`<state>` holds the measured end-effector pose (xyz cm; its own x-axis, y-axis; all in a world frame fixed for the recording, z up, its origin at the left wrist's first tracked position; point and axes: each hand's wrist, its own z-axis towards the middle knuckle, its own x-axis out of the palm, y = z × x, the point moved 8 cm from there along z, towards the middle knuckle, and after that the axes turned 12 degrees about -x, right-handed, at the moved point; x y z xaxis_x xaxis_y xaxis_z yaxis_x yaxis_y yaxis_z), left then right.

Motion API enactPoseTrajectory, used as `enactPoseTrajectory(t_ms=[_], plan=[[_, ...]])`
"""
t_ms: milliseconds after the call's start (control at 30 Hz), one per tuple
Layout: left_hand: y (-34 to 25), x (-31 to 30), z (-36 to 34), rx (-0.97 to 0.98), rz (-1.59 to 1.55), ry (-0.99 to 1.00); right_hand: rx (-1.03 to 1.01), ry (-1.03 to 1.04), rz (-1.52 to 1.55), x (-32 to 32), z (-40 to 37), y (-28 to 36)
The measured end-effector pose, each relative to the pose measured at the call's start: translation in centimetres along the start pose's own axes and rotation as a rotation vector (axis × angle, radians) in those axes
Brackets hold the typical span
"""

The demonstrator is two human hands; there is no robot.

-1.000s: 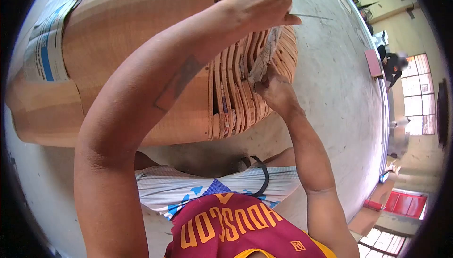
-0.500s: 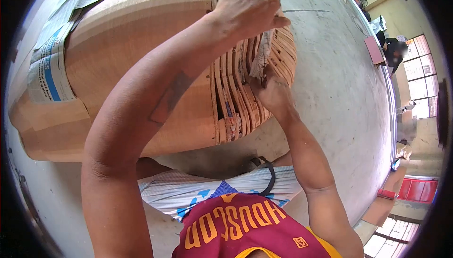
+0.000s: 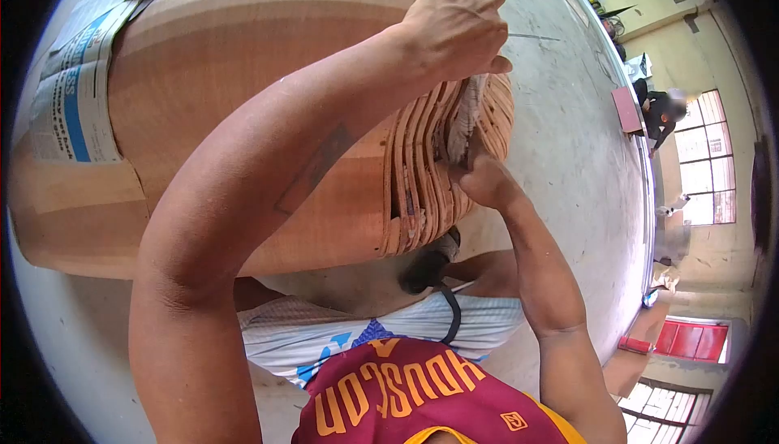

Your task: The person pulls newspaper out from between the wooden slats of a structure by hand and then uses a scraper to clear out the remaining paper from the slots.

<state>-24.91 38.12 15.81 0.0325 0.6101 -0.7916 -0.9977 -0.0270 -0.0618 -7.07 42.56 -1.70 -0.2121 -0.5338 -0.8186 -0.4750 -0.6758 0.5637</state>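
Observation:
A stack of thin curved wooden sheets (image 3: 324,176) lies in front of me, its layered edges facing right. A crumpled grey strip (image 3: 466,123), of cloth or paper, runs along those edges between the layers. Above its upper end is my left hand (image 3: 461,26), fingers curled down over the sheet edges; what they grip is hidden beneath the hand. My right hand (image 3: 489,180) is closed at the strip's lower end, its fingers pressed against the layers. Gaps show between several sheets near it.
Newspaper sheets (image 3: 77,103) cover the stack's left side. A black object with a strap (image 3: 426,269) is by my legs on the concrete floor (image 3: 560,168). Far right, a person in dark clothes (image 3: 659,115) is near a pink panel (image 3: 626,109), with windows behind.
The stack and both hands appear farther right and slightly lower in view. My hands keep their places at the layered edges. More of the black object by my legs shows.

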Motion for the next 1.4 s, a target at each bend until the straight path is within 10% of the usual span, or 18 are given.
enactPoseTrajectory(t_ms=[167,433,833,1400], plan=[[0.5,1.0,0.9,-0.063,-0.035,-0.044,0.190,0.071,0.326,-0.9,-1.6,-0.3],[0.1,1.1,0.4,0.042,-0.191,-0.008,-0.102,-0.207,-0.238,-1.6,-1.0,2.4],[-0.2,1.6,0.2,0.057,-0.131,-0.037,-0.220,-0.479,-0.165,-1.5,-3.7,4.9],[0.9,1.5,1.4,-0.024,-0.361,0.327,0.119,-0.133,0.046,-2.4,-0.2,-0.4]])
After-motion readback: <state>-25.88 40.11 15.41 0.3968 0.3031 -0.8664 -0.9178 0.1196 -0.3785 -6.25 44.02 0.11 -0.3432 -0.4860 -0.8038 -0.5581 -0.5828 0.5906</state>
